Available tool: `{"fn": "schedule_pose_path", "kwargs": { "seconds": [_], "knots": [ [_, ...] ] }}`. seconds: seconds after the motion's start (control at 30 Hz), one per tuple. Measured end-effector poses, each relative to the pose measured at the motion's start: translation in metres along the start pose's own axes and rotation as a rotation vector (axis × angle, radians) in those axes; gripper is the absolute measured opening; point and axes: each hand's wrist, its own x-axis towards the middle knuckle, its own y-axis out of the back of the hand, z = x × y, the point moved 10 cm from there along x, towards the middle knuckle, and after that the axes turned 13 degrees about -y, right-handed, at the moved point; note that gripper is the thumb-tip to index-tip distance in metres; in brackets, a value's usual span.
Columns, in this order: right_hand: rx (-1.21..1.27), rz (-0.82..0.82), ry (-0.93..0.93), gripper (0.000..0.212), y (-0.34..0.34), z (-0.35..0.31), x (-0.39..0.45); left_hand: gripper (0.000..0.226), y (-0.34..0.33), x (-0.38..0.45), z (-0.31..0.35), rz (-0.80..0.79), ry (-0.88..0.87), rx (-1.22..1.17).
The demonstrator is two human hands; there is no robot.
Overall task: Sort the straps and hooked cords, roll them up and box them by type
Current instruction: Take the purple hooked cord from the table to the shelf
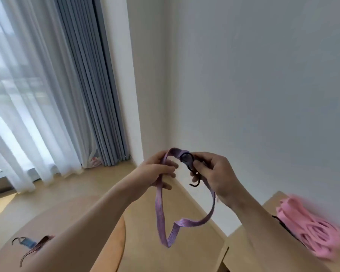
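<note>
I am watching both hands lifted in front of the wall corner, and they are holding one purple hooked cord point(166, 218) between them. The left hand point(157, 171) is curling its fingers around the flat band near the top, and the right hand point(214, 173) is pinching the black hook point(188, 163) at the end of it. The remaining part of the cord is hanging down in a loose loop above the cardboard box point(145, 242).

I am judging this cord as light and very soft (it is folding on itself at the lowest point), so it will not keep any shape without help. The hook is the only stiff part, so it is a good place to take hold and start the roll. A pink bundle point(310, 230), blurred, is lying on another box point(267, 205) at the right. Two darker straps point(33, 246) are lying on the round table point(67, 209) at the lower left.
</note>
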Motion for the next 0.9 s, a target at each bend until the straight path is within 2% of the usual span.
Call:
{"fn": "schedule_pose_path", "kwargs": {
  "seconds": [0.07, 0.17, 0.23, 0.3, 0.43, 0.5, 0.57, 0.63, 0.8, 0.9],
  "knots": [
    [0.092, 0.066, -0.015, 0.026, 0.03, -0.001, -0.002, 0.032, -0.039, 0.018, -0.004, -0.069, 0.004, -0.081],
    [0.069, 0.184, -0.002, 0.024, 0.071, -0.002, -0.005, 0.025, -0.075, 0.039, -0.013, -0.042, 0.029, -0.123],
    [0.002, 0.262, 0.013, 0.022, 0.096, -0.001, -0.011, 0.028, -0.094, 0.053, -0.008, -0.047, -0.058, 0.017],
    [-0.021, 0.317, 0.016, 0.021, 0.12, 0.0, -0.018, 0.028, -0.12, 0.064, 0.002, -0.121, -0.166, 0.122],
    [0.15, 0.398, -0.016, 0.019, 0.157, 0.008, -0.034, 0.01, -0.154, 0.08, 0.008, -0.16, -0.249, 0.159],
    [0.266, 0.557, -0.03, 0.019, 0.182, 0.012, -0.046, 0.008, -0.166, 0.083, 0.002, -0.142, -0.215, 0.131],
    [0.328, 0.78, -0.026, 0.02, 0.205, 0.017, -0.064, 0.017, -0.176, 0.08, -0.005, -0.105, -0.154, 0.077],
    [0.34, 0.901, -0.057, 0.022, 0.214, 0.025, -0.079, 0.029, -0.185, 0.073, -0.007, -0.066, -0.105, 0.009],
    [0.353, 0.914, -0.269, 0.016, 0.193, 0.06, -0.1, 0.032, -0.213, 0.055, 0.004, -0.015, -0.131, -0.098],
    [0.434, 0.84, -0.34, 0.031, 0.179, 0.073, -0.108, 0.024, -0.237, 0.046, 0.012, -0.181, -0.28, 0.139]
  ]
}}
